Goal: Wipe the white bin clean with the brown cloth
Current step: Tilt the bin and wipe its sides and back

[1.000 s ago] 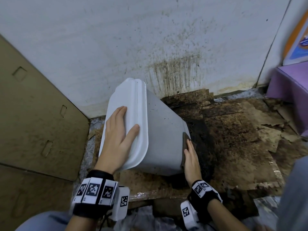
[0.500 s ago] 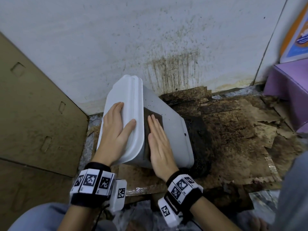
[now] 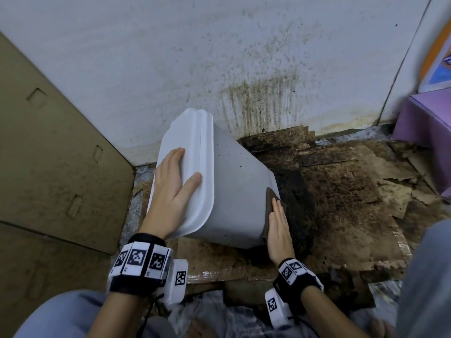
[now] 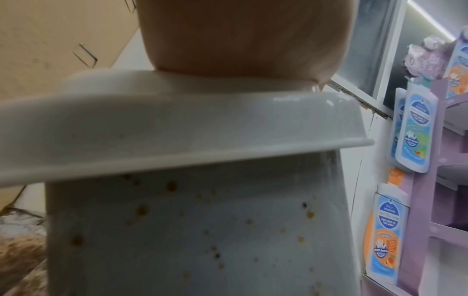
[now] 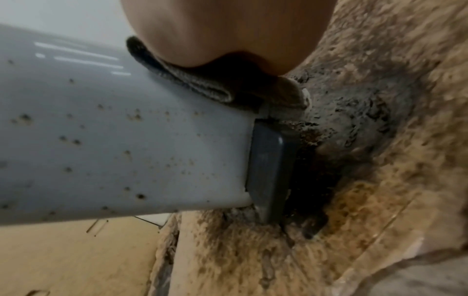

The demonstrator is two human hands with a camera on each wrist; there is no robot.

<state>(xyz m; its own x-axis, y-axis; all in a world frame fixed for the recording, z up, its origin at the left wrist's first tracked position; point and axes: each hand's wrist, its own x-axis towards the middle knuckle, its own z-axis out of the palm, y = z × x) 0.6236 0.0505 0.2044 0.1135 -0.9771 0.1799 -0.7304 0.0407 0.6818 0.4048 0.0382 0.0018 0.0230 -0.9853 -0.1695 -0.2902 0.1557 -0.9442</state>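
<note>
While the left hand (image 3: 174, 189) steadies the white bin (image 3: 239, 196), the right hand (image 3: 279, 228) (fingers flat) presses the brown cloth (image 3: 270, 198).

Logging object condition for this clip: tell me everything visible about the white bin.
The white bin is smooth plastic, tipped on its side over stained cardboard, lid end toward the left. Brown specks dot its walls. The left hand rests flat on the lid; the right hand presses the brown cloth against its base end.
</note>
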